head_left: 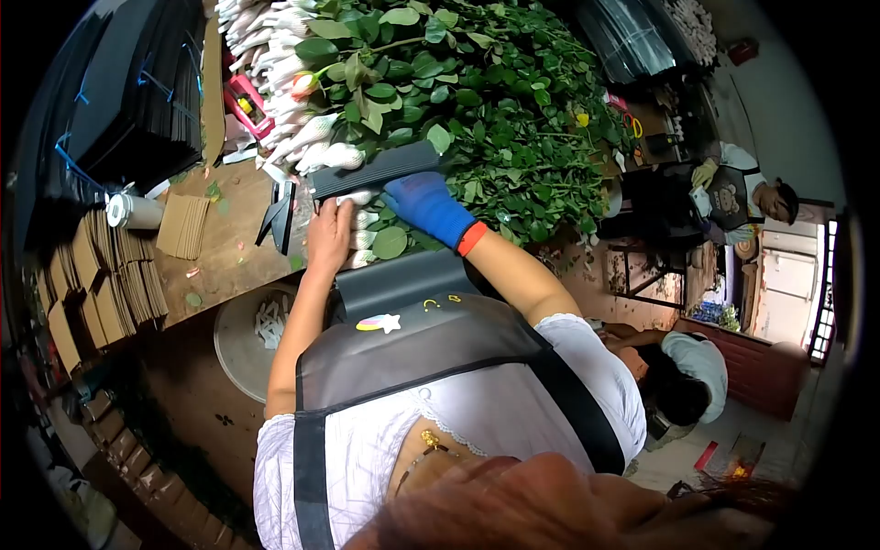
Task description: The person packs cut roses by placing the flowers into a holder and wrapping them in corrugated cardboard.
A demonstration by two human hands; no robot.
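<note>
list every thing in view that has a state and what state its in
bare left hand, at dark grey ribbed sheet
blue-gloved right hand, touching sheet
sheet, lying across white-wrapped flower heads
white lidded plastic cup, lid on
tall black sheet stacks, strapped in blue
flat brown cardboard pieces, stacked

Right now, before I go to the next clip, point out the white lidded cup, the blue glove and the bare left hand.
White lidded cup point(147, 213): head view, side wall.
Blue glove point(427, 207): head view, back of the glove.
Bare left hand point(329, 235): head view, back of the hand.
</note>
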